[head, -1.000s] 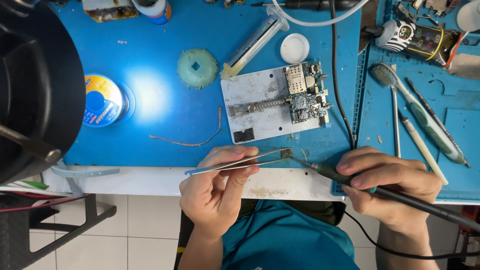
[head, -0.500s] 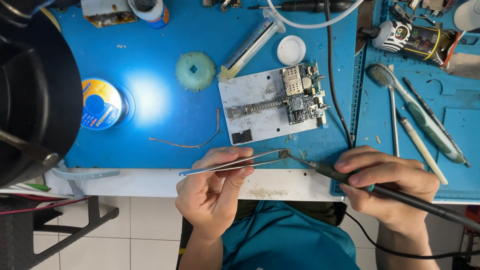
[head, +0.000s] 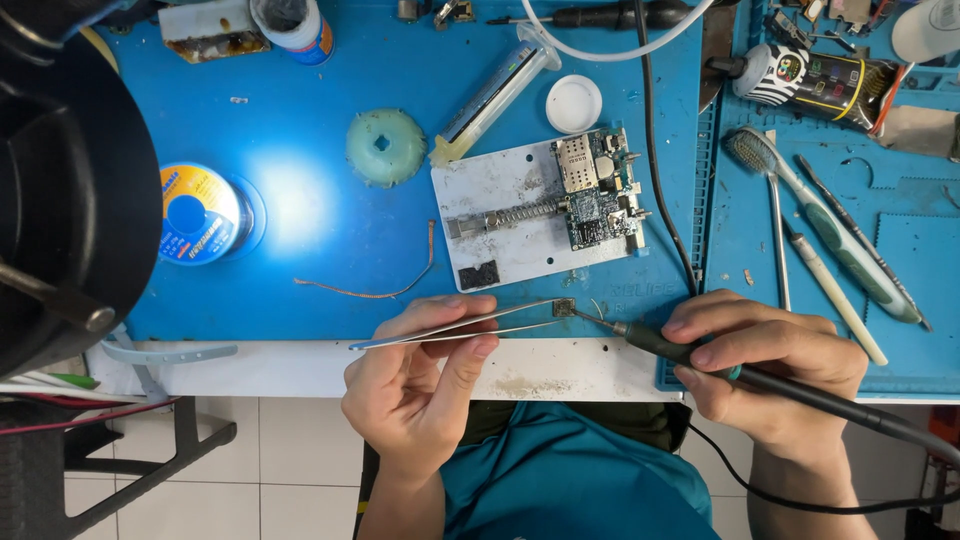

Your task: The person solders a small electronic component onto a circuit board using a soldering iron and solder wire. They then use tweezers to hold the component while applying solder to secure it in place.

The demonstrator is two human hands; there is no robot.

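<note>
My left hand (head: pixel 415 385) pinches metal tweezers (head: pixel 460 326) near the front edge of the blue mat (head: pixel 330 120). The tweezer tips grip a tiny dark chip (head: pixel 564 308). My right hand (head: pixel 770 365) holds a dark soldering iron (head: pixel 700 358), and its tip touches the chip from the right. Farther back, a green circuit board (head: pixel 595 200) is clamped on a white metal holder plate (head: pixel 500 225).
A solder spool (head: pixel 195 213), a green round cap (head: pixel 386 146), a syringe (head: pixel 492 95), a white lid (head: pixel 574 103) and a strip of copper braid (head: pixel 370 290) lie on the mat. A toothbrush (head: pixel 820 225) and thin tools sit at right. A black microscope body (head: pixel 60 190) looms at left.
Both hands stay together at the mat's front edge; the tweezers and iron tip have shifted only slightly. The board and the other things have not moved.
</note>
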